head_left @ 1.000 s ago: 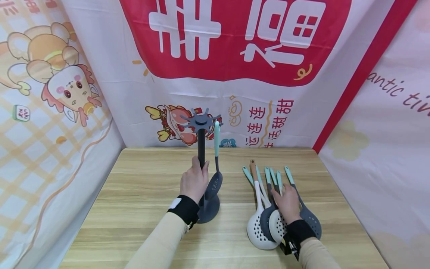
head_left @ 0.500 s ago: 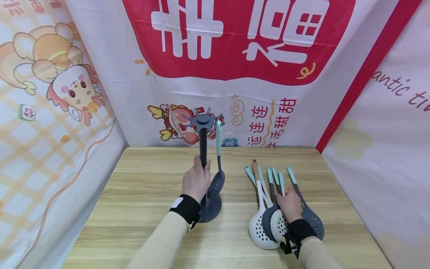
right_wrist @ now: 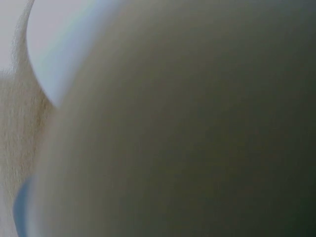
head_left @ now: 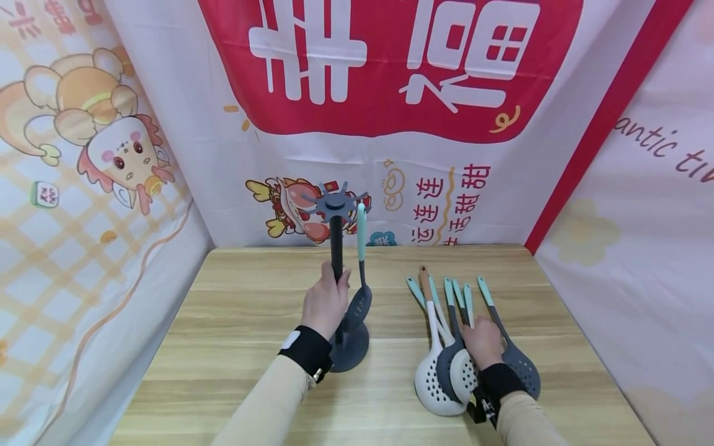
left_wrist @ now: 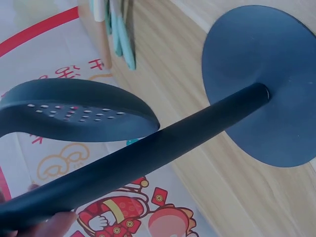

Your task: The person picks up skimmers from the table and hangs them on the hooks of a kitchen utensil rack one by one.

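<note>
My left hand [head_left: 325,301] grips the black pole of a utensil stand [head_left: 336,238], which has a hooked top and a round base. A dark slotted spoon [head_left: 358,308] with a mint handle hangs from the stand's right side; its holes show in the left wrist view beside the pole [left_wrist: 173,138]. At the right, my right hand [head_left: 483,342] curls round the handle of a white skimmer [head_left: 463,375] among lying utensils; its fingertips are hidden. A large blurred surface fills most of the right wrist view.
Beside the right hand lie a white perforated ladle [head_left: 436,387] with a brown-tipped handle, a dark slotted turner [head_left: 521,368] and several mint-handled utensils. They rest on a wooden table [head_left: 240,347], with printed cloths behind and at both sides.
My right hand's fingers have drawn in from reaching over the handles to a curled hold. The left hand stays on the pole, and the slotted spoon still hangs.
</note>
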A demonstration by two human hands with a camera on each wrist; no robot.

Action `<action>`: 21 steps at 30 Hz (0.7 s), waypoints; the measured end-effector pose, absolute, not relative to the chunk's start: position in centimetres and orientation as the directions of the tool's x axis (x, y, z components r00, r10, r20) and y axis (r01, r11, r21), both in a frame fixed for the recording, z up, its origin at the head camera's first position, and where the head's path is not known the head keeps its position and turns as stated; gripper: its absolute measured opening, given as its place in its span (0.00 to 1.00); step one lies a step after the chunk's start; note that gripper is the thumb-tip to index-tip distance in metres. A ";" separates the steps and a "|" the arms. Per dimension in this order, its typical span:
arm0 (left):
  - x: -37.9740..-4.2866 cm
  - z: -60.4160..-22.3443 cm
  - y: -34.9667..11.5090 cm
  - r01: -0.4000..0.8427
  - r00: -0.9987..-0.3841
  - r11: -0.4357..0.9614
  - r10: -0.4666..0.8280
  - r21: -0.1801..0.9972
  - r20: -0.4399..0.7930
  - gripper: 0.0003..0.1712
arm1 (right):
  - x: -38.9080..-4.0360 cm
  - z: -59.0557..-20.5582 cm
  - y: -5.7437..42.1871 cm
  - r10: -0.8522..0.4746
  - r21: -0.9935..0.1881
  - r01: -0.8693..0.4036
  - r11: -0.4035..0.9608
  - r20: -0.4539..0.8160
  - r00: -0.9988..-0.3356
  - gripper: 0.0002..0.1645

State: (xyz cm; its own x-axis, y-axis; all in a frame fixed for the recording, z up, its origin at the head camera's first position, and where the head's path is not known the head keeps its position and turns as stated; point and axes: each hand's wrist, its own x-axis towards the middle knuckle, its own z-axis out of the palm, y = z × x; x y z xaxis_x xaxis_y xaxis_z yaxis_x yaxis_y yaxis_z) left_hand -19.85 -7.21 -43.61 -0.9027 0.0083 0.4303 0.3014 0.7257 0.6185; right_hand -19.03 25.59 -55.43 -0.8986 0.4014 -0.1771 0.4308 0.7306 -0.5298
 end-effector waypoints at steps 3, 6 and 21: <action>-19.8 -43.5 -7.6 0.297 -0.923 0.686 0.027 0.664 0.384 0.15 | -18.9 -55.1 25.7 0.402 -0.540 0.438 0.719 -0.190 -0.896 0.14; -19.8 -43.4 -7.9 0.304 -0.932 0.658 0.054 0.689 0.360 0.15 | -18.7 -54.9 25.6 0.412 -0.543 0.448 0.710 -0.194 -0.890 0.21; -19.6 -42.1 -9.4 0.339 -0.941 0.477 0.188 0.811 0.283 0.36 | -18.6 -55.4 26.9 0.395 -0.658 0.443 0.608 -0.233 -0.889 0.27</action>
